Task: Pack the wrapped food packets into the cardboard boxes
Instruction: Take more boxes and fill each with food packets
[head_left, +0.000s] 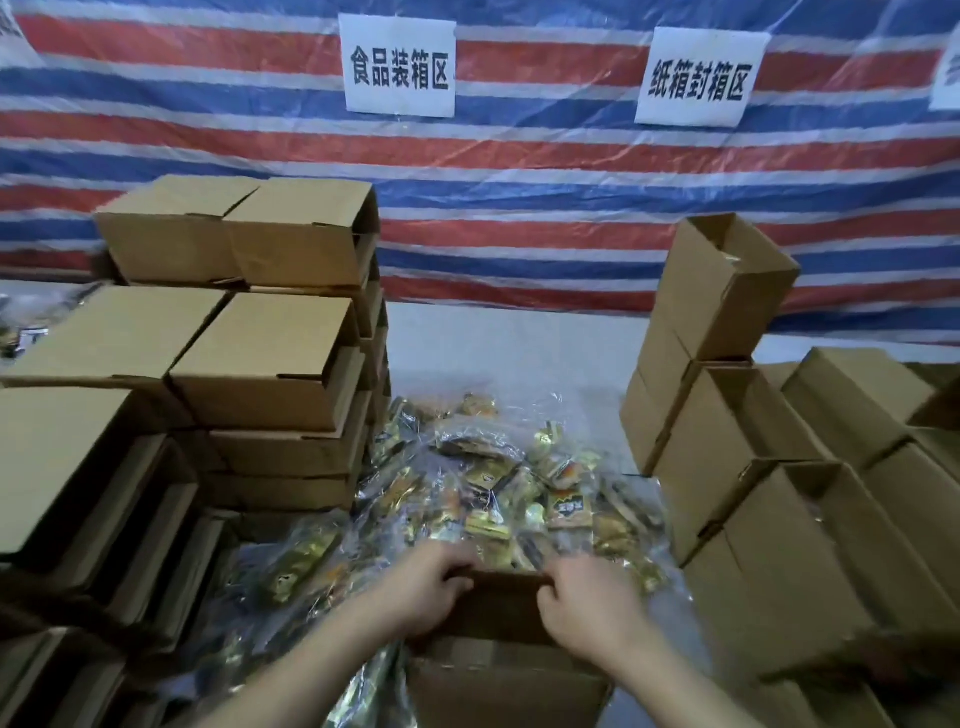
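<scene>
At the near edge of the table, a cardboard box (501, 670) sits between the person's forearms; both hands curl their fingers over its far flap, the left hand (431, 590) at the flap's left end and the right hand (589, 605) at its right end, each gripping the cardboard edge; what lies inside this box cannot be seen. Just beyond the flap, a heap of wrapped food packets (498, 483), gold, orange and dark, lies spread on clear plastic sheeting (540, 410) over the pale table (498, 338); one orange packet (569, 508) bears dark characters too blurred to read. Left of the heap, stacked boxes (265, 358) rise in tiers, their flaps closed; right of it, another stack (727, 415) stands with its open mouths facing up, the top box (722, 280) tilted, its contents not discernible. Behind everything hangs a red, white and blue striped tarp (519, 171); pinned on it, a white sign (399, 65) reads 食品装箱区; a second sign (698, 78) to its right reads 纸箱封箱区.
</scene>
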